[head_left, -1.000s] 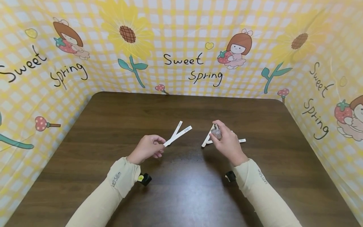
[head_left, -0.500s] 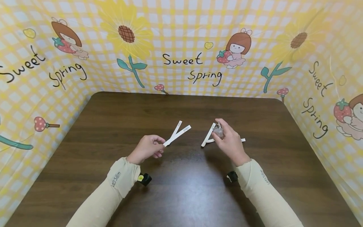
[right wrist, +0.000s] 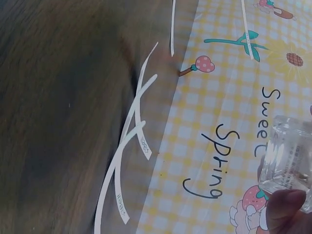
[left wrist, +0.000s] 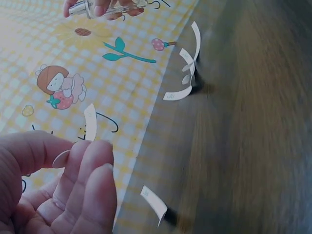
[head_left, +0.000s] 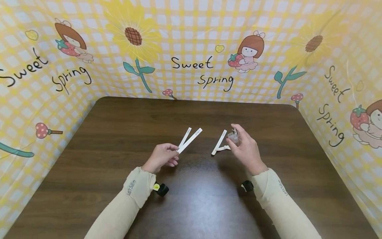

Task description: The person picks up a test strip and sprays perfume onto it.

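Between thumb and fingers, my left hand [head_left: 162, 156] pinches one end of a white paper test strip [head_left: 193, 136], its printed end pointing away; it also shows as a raised strip [left wrist: 90, 121] in the left wrist view. Beside it another paper strip [head_left: 184, 137] lies on the table. My right hand [head_left: 248, 152] holds a clear glass perfume bottle [head_left: 233, 137] above the table, index finger on the spray top. The right wrist view shows the square glass bottle [right wrist: 288, 153] partly cut off. Below that hand several overlapping strips [head_left: 219, 142] lie on the table, partly hidden by it.
A dark wooden table [head_left: 191, 205] carries everything. A yellow checked cloth [head_left: 191, 43] with flower and girl prints stands around its back and sides. Each wrist bears a small black camera [head_left: 162, 190].
My left hand has shifted to the right, its strip now at a steeper angle and closer to the one lying there. My right hand and the bottle have moved slightly right.
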The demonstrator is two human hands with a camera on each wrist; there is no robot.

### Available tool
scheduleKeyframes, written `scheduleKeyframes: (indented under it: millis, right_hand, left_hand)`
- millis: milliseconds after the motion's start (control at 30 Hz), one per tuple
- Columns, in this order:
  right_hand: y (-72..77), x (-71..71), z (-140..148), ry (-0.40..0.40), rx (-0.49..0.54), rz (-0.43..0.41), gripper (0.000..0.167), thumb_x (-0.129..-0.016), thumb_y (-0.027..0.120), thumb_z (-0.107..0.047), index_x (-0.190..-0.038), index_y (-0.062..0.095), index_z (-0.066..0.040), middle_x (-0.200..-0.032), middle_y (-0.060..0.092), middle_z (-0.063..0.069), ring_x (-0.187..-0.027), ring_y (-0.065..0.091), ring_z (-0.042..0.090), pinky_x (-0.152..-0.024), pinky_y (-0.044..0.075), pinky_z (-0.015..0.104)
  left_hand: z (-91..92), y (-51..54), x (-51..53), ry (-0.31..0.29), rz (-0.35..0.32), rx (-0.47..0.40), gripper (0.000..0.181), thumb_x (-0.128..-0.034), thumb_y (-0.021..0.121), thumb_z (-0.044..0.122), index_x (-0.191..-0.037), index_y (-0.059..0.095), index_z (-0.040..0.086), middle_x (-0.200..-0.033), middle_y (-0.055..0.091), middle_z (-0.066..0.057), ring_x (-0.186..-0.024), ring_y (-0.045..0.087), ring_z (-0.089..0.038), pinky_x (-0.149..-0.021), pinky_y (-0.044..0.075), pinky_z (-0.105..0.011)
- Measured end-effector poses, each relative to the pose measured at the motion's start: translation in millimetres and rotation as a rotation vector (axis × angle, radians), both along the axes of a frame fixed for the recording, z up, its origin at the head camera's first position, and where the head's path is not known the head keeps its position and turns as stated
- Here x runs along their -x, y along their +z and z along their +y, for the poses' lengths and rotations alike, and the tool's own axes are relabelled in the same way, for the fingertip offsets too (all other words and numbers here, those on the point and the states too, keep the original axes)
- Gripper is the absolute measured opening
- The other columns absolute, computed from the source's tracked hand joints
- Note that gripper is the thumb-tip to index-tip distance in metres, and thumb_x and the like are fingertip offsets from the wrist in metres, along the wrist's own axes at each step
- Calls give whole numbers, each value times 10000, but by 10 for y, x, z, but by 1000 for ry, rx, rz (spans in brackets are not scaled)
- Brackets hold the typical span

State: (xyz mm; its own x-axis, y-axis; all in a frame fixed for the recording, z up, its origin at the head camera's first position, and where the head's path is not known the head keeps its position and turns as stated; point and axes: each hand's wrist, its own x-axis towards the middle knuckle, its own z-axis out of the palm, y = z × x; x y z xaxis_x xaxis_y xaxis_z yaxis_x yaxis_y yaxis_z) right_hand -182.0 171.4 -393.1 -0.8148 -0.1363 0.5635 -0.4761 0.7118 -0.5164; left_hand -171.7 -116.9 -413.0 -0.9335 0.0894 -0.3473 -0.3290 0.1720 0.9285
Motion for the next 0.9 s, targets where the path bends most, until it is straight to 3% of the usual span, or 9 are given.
scheduleKeyframes:
  millis: [300, 400, 533, 900]
  right_hand:
    - [-14, -30, 90, -17, 13, -4, 549, -781, 764, -68, -1267, 510, -69, -955, 640, 200, -702, 593, 322, -607, 502, 499]
    - [-12, -54, 136, -32, 22, -17, 555, -782, 769, -66, -1271, 507, -79, -964, 640, 206, -728, 610, 336, -617, 517, 495]
    - [-16, -86, 189, -40, 29, -19, 563, -779, 773, -57, -1273, 504, -75, -971, 637, 212, -729, 611, 337, -607, 520, 486]
    - [-42, -99, 319, -58, 13, -3, 558, -774, 772, -50, -1265, 506, -57, -933, 636, 219, -717, 601, 343, -597, 506, 481]
  left_hand:
    - [156, -90, 101, 70, -46, -143, 219, -907, 565, -18, -1108, 558, -104, -734, 645, -102, -550, 624, -97, -536, 560, -220]
    - [194, -113, 122, 94, -38, -155, 211, -905, 576, -24, -1096, 566, -112, -774, 667, -157, -559, 627, -96, -561, 570, -233]
    - [230, -147, 152, 128, -31, -135, 233, -902, 592, -24, -1118, 577, -110, -857, 681, -230, -566, 629, -97, -569, 575, -241]
    - [287, -196, 283, 193, -52, -81, 255, -899, 620, 1, -1144, 608, -71, -935, 683, -244, -575, 639, -107, -543, 564, -219]
